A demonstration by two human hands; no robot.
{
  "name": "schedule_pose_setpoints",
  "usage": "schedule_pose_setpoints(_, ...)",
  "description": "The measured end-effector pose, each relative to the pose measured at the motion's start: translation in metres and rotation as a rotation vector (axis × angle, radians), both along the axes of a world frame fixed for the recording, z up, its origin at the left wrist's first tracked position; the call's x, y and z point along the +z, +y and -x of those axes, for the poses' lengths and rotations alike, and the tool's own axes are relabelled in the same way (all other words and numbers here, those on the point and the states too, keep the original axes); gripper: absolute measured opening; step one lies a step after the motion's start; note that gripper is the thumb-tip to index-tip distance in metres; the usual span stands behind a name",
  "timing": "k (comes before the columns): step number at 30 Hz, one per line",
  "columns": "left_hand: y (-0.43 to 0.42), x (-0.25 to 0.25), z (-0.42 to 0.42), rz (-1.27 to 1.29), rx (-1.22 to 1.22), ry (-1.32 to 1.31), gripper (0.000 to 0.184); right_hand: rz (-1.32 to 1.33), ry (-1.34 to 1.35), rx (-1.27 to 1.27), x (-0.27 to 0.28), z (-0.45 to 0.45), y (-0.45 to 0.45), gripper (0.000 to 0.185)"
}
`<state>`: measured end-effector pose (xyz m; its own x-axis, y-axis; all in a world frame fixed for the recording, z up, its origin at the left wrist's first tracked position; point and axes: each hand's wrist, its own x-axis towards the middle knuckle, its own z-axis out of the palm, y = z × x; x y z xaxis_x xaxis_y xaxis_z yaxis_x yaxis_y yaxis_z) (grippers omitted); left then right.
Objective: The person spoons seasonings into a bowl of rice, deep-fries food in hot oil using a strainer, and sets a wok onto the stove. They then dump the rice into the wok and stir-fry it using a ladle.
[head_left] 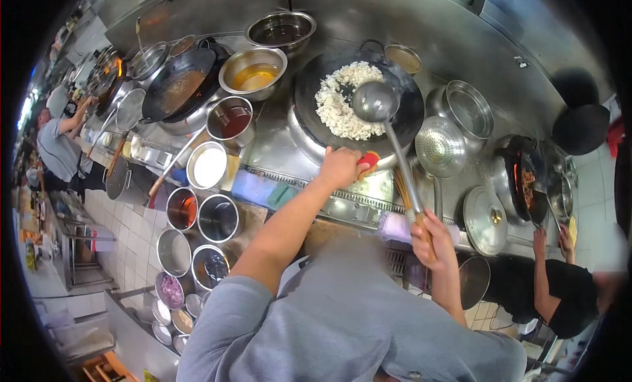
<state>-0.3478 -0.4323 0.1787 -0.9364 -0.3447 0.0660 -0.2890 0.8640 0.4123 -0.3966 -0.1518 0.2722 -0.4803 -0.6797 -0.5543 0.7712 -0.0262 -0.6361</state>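
Observation:
A large black wok (406,122) sits on the burner straight ahead, with white rice (334,112) spread inside it. At the wok's near rim my left hand (341,166) is closed, a red cloth (368,162) between its fingers and the metal. My right hand (434,240) is wrapped around the wooden handle of a long steel ladle (376,102). The ladle's bowl is inside the wok, over the right part of the rice, hiding some of it. A bamboo brush (401,190) lies partly behind the ladle's shaft.
Right of the wok are a perforated skimmer (440,147), a steel pot (469,110) and a lid (485,220). Bowls of liquid (253,74) and several seasoning pots (218,217) stand left. One co-worker (559,290) works at right, another (59,141) at far left.

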Motion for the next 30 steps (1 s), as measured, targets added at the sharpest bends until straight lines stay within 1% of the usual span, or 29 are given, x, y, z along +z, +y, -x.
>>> schedule_pose_setpoints(1, 0.001, 0.001, 0.001, 0.017, 0.000, 0.006, 0.036, 0.074, -0.143, 0.015, -0.045, 0.020, -0.010, 0.043)
schedule_pose_setpoints(2, 0.003, -0.001, 0.001, 0.016, -0.029, 0.000, 0.036, 0.148, -0.285, 0.014, -0.073, 0.035, -0.019, 0.040)
schedule_pose_setpoints(3, 0.002, -0.002, 0.002, 0.017, -0.025, 0.016, 0.035, 0.023, 0.019, 0.079, -0.076, 0.049, -0.046, 0.043)
schedule_pose_setpoints(4, 0.000, -0.003, 0.003, 0.018, -0.015, 0.035, 0.035, -0.163, 0.277, 0.116, -0.083, 0.063, -0.077, 0.045)
schedule_pose_setpoints(5, 0.001, -0.008, 0.003, 0.038, -0.012, 0.085, 0.033, -0.276, 0.494, 0.165, -0.083, 0.070, -0.103, 0.048)
schedule_pose_setpoints(6, 0.002, -0.009, 0.003, 0.038, -0.025, 0.088, 0.033, -0.459, 0.744, 0.254, -0.062, 0.068, -0.123, 0.050)
schedule_pose_setpoints(7, 0.001, -0.008, 0.003, 0.051, -0.027, 0.078, 0.033, -0.496, 1.646, 0.182, -0.114, 0.094, -0.133, 0.051)
schedule_pose_setpoints(8, -0.001, -0.007, 0.004, 0.068, -0.028, 0.068, 0.032, -0.498, 1.646, 0.170, -0.091, 0.084, -0.130, 0.051)
schedule_pose_setpoints(9, -0.002, -0.011, 0.004, 0.094, -0.037, 0.108, 0.032, -0.448, 1.238, 0.254, -0.044, 0.058, -0.123, 0.053)
schedule_pose_setpoints(10, -0.002, -0.010, 0.004, 0.103, -0.049, 0.113, 0.032, -0.383, 0.834, 0.324, -0.017, 0.039, -0.116, 0.055)
schedule_pose_setpoints(11, -0.002, -0.009, 0.004, 0.099, -0.040, 0.093, 0.032, -0.204, 0.532, 0.232, -0.017, 0.028, -0.103, 0.049)
schedule_pose_setpoints(12, -0.002, -0.008, 0.005, 0.093, -0.027, 0.072, 0.032, -0.199, 0.539, 0.224, -0.021, 0.031, -0.096, 0.049)
schedule_pose_setpoints(14, -0.002, -0.011, 0.005, 0.076, -0.025, 0.091, 0.033, 0.133, -0.124, 0.167, -0.047, 0.040, -0.083, 0.043)
schedule_pose_setpoints(15, -0.001, -0.013, 0.003, 0.093, -0.033, 0.126, 0.033, 0.192, -0.289, 0.141, -0.059, 0.046, -0.094, 0.041)
schedule_pose_setpoints(16, -0.002, -0.015, 0.004, 0.113, -0.038, 0.167, 0.033, 0.193, -0.292, 0.136, -0.070, 0.052, -0.099, 0.041)
schedule_pose_setpoints(18, -0.001, -0.010, 0.005, 0.104, -0.024, 0.135, 0.033, -0.390, 0.690, 0.235, -0.059, 0.050, -0.118, 0.041)
schedule_pose_setpoints(19, 0.000, -0.009, 0.003, 0.097, -0.013, 0.098, 0.033, -0.566, 1.134, 0.243, -0.069, 0.062, -0.114, 0.042)
schedule_pose_setpoints(20, 0.000, -0.011, 0.003, 0.098, -0.010, 0.099, 0.033, -0.564, 1.136, 0.245, -0.053, 0.063, -0.099, 0.042)
schedule_pose_setpoints(21, -0.001, -0.015, 0.003, 0.109, -0.013, 0.121, 0.033, -0.429, 0.822, 0.152, -0.023, 0.059, -0.079, 0.042)
schedule_pose_setpoints(22, -0.002, -0.017, 0.004, 0.119, -0.015, 0.141, 0.033, -0.296, 0.506, 0.066, -0.006, 0.058, -0.065, 0.043)
schedule_pose_setpoints(23, -0.004, -0.017, 0.005, 0.119, -0.008, 0.143, 0.033, -0.295, 0.510, 0.072, -0.011, 0.064, -0.059, 0.043)
schedule_pose_setpoints(25, -0.002, -0.019, 0.004, 0.084, -0.023, 0.187, 0.035, -0.107, 0.312, -0.006, -0.036, 0.070, -0.049, 0.044)
schedule_pose_setpoints(26, 0.000, -0.019, 0.003, 0.079, -0.036, 0.183, 0.035, -0.113, 0.306, -0.018, -0.053, 0.073, -0.058, 0.044)
schedule_pose_setpoints(28, 0.000, -0.012, 0.004, 0.067, 0.002, 0.112, 0.035, -0.373, 0.501, 0.047, -0.081, 0.085, -0.091, 0.043)
schedule_pose_setpoints(29, 0.001, -0.012, 0.002, 0.090, 0.006, 0.194, 0.034, -0.371, 0.510, 0.042, -0.082, 0.090, -0.094, 0.043)
schedule_pose_setpoints(30, 0.002, -0.014, 0.001, 0.089, 0.003, 0.194, 0.034, -0.457, 0.907, 0.083, -0.086, 0.091, -0.094, 0.041)
